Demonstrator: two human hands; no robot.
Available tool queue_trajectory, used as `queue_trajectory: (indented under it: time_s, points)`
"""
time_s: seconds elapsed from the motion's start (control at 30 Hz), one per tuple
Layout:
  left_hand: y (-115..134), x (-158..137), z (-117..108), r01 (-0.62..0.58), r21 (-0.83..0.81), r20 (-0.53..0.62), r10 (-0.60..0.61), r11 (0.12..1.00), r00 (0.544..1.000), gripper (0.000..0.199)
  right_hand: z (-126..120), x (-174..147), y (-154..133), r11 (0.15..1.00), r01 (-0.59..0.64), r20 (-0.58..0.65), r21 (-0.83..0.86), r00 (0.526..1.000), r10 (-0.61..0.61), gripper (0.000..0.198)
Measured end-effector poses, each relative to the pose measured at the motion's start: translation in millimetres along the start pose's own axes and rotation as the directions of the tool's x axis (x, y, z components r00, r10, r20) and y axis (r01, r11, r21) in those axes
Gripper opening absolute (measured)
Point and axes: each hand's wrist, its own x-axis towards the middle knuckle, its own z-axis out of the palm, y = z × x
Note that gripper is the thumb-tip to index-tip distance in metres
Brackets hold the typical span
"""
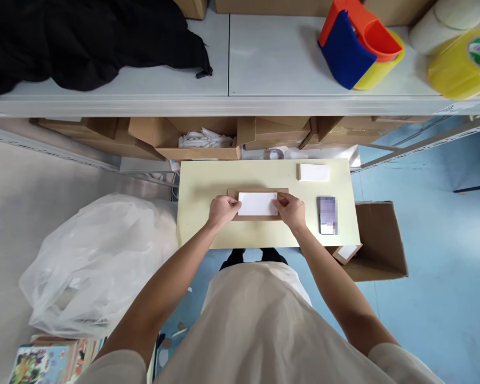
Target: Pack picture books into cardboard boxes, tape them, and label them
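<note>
pinching white slip (pixel 257 204) by short ends | hands (pixel 224 210) (pixel 291 210) closed on it | long axis left-right, along brown cardboard (pixel 257 218)

White card (pixel 258 204), brown cardboard (pixel 260 218)

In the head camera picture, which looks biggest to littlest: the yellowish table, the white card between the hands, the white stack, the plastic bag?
1. Plastic bag and table: too alike to rank
2. White card
3. White stack
</note>
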Motion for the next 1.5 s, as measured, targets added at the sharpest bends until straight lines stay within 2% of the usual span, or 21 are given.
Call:
queue_trajectory:
  time_s: [0.23,0.37,0.5,0.57,0.63,0.67,0.73,0.77,0.8,0.87,0.93,1.1,1.2,1.27,1.4,1.43,1.5]
  points:
    - [4,1,4,0.003,0.089,-0.063,0.003,0.996,0.998,0.014,11,0,-1,0.980,0.073,-0.019,-0.185,0.997,-0.078,0.024]
    - [1,6,0,0.049,0.112,-0.063,-0.042,0.993,0.997,0.015,14,-2,-2,0.953,0.099,-0.079,-0.286,0.989,-0.126,0.033]
    - [-5,8,-3,0.057,0.081,-0.039,-0.054,0.995,0.998,0.016,10,-1,6,0.967,0.078,-0.104,-0.243,0.989,-0.106,0.042]
    - [-4,3,-3,-0.025,0.139,-0.127,0.043,0.990,0.991,0.011,8,-1,11,0.976,0.104,-0.081,-0.192,0.989,-0.121,0.039]
    - [2,-6,-1,-0.207,0.263,-0.173,0.257,0.942,0.951,0.015,7,-3,14,0.966,0.159,-0.103,-0.202,0.978,-0.182,0.037]
    - [5,-10,1,-0.327,0.329,-0.134,0.387,0.886,0.912,0.020,7,-6,14,0.952,0.195,-0.125,-0.235,0.965,-0.229,0.037]
    - [13,-18,8,-0.555,0.409,0.047,0.590,0.725,0.806,0.032,12,-13,9,0.895,0.306,-0.119,-0.323,0.925,-0.360,0.038]
    - [15,-20,12,-0.624,0.426,0.139,0.635,0.655,0.760,0.040,15,-18,5,0.850,0.383,-0.069,-0.361,0.898,-0.434,0.040]
    - [16,-21,16,-0.655,0.445,0.203,0.644,0.611,0.738,0.048,20,-22,0,0.799,0.462,0.008,-0.385,0.867,-0.498,0.044]
    - [14,-20,22,-0.650,0.487,0.270,0.607,0.584,0.747,0.062,29,-29,-8,0.706,0.579,0.174,-0.408,0.809,-0.562,0.053]
    - [7,-16,24,-0.629,0.516,0.301,0.564,0.581,0.769,0.068,36,-33,-10,0.666,0.603,0.267,-0.439,0.795,-0.544,0.061]
    - [-15,-10,12,-0.611,0.546,0.309,0.540,0.572,0.783,0.073,28,-29,9,0.683,0.484,0.215,-0.547,0.870,-0.443,0.067]
    - [-19,-14,5,-0.600,0.557,0.307,0.530,0.574,0.791,0.073,19,-30,17,0.675,0.472,0.203,-0.568,0.875,-0.440,0.072]
    - [-18,-17,5,-0.579,0.561,0.282,0.521,0.592,0.805,0.070,19,-34,15,0.658,0.499,0.218,-0.564,0.858,-0.465,0.076]
    - [-18,-21,12,-0.453,0.548,0.128,0.465,0.703,0.876,0.056,26,-48,10,0.615,0.588,0.290,-0.525,0.803,-0.520,0.071]
    - [-20,-21,13,-0.427,0.528,0.092,0.450,0.734,0.888,0.055,27,-52,10,0.625,0.582,0.287,-0.521,0.809,-0.513,0.070]
    - [-26,-21,15,-0.390,0.463,0.041,0.420,0.796,0.906,0.056,26,-57,15,0.683,0.515,0.236,-0.517,0.853,-0.465,0.068]
